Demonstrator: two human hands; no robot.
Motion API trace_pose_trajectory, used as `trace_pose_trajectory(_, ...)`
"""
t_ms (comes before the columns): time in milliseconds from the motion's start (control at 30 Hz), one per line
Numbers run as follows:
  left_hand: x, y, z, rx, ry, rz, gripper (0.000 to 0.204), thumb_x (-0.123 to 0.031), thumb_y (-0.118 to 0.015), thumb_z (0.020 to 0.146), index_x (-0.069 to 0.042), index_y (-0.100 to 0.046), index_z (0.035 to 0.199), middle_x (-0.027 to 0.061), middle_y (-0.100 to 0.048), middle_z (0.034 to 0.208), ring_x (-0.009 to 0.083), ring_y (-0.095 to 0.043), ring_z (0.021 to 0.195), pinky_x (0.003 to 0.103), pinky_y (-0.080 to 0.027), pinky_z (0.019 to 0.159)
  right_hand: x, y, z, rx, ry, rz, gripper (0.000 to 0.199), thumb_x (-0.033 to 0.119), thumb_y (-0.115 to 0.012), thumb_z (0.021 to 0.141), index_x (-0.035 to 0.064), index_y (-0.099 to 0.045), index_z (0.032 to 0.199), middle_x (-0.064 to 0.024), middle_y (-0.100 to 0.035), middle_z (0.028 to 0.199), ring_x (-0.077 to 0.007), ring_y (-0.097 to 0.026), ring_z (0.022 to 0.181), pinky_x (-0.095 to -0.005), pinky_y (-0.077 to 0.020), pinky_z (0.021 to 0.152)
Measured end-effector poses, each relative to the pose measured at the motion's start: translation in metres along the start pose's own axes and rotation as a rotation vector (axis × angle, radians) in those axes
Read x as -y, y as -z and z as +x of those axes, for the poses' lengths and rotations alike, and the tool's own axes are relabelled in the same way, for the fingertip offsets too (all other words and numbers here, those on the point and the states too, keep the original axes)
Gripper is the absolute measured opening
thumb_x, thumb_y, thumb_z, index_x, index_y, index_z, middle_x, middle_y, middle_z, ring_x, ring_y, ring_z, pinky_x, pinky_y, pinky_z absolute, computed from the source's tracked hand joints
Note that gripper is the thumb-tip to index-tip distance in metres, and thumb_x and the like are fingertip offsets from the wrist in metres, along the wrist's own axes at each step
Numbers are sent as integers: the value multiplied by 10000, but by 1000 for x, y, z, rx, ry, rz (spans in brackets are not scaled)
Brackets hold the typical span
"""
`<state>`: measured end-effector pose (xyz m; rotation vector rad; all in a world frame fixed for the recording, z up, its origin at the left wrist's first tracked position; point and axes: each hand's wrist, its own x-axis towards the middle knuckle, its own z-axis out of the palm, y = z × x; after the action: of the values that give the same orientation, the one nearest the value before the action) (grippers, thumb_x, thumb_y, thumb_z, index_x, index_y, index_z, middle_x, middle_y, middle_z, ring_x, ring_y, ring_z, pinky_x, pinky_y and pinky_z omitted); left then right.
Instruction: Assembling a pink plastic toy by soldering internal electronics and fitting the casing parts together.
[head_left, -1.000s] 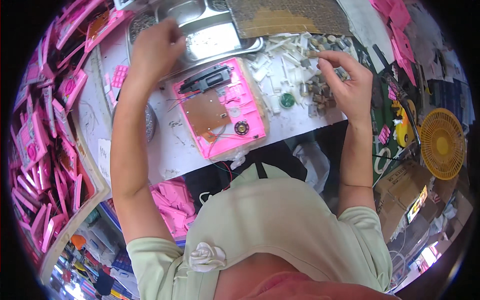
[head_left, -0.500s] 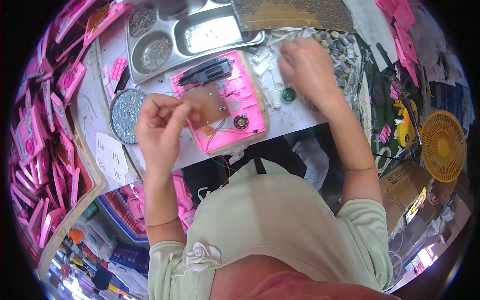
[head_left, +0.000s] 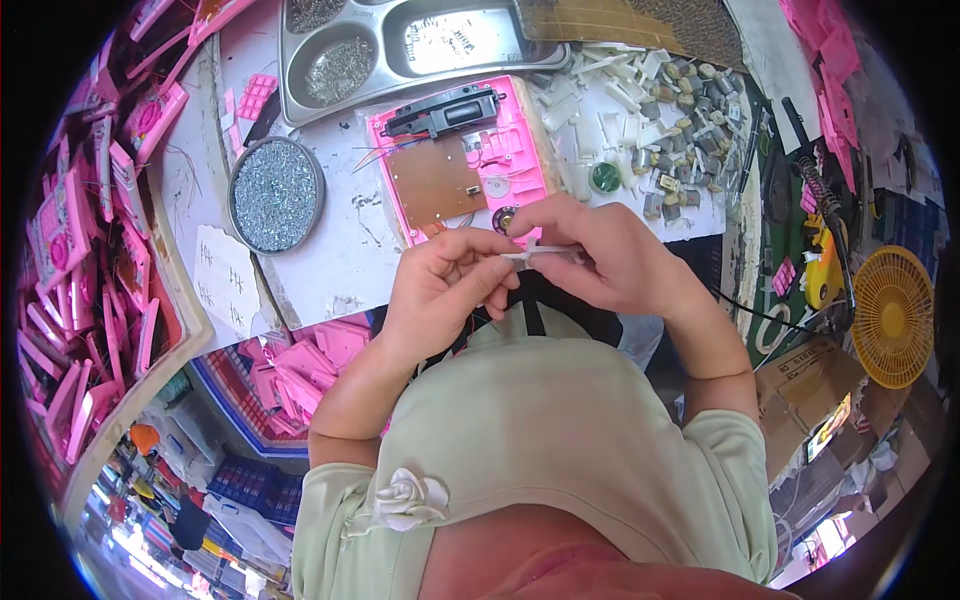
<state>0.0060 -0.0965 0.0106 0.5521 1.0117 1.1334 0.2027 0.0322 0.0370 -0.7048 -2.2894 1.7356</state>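
Observation:
Between my two hands, just off the near edge of the pink plastic housing [head_left: 544, 165], is a small white plastic part [head_left: 545, 250]. My right hand [head_left: 625, 260] pinches it between thumb and finger. The fingertips of my left hand [head_left: 445, 285] close on its other end. Set in the housing are a brown circuit board [head_left: 430, 185], a black elongated plastic unit [head_left: 445, 112] and a small round speaker [head_left: 503, 220], which my right fingers partly cover. Thin wires run out from the housing's left side.
Metal compartment tray [head_left: 370, 85] with small metal parts stands behind the housing. A round dish of screws [head_left: 277, 195] lies left. Right are white plastic parts [head_left: 580, 105], small motors [head_left: 690, 130] and a green round item [head_left: 605, 178]. Pink housings [head_left: 75, 290] pile at far left.
My right hand has come back from the pile of white parts with one in its fingers. My left hand has left the circuit board, which now lies flat in the housing, and meets the right.

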Motion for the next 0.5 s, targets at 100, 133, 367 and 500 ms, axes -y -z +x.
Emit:
trace_pose_trajectory(100,1,1,1,-21,52,-23,180,-52,-603,1017,21,-665,1169,78,-690,882,96,-642,703,248,-556,614,-4,3,-2,1,58,-98,368,86,-690,912,64,-579,1262,-85,-653,714,-181,-591,561,-296,-461,552)
trace_pose_trajectory(133,0,1,0,-29,49,-30,176,-50,-603,1016,21,-667,1164,76,-690,882,95,-641,703,247,-555,614,-4,4,-2,8,55,-117,365,88,-691,912,66,-574,1257,-84,-649,704,-187,-590,555,-299,-461,548)
trace_pose_trajectory(367,2,-1,0,-51,4,89,178,-74,-588,1029,25,-664,1156,64,-690,867,85,-629,683,234,-540,614,8,5,5,64,-9,-173,308,136,-682,921,81,-567,1201,-127,-680,770,-324,-666,638,-394,-517,586)
trace_pose_trajectory(500,2,-5,1,-59,-1,239,172,-85,-596,1028,30,-654,1142,57,-688,840,75,-611,650,222,-520,597,4,-2,5,40,-3,-160,356,129,-697,896,72,-549,1214,-142,-676,794,-360,-675,692,-424,-540,631)
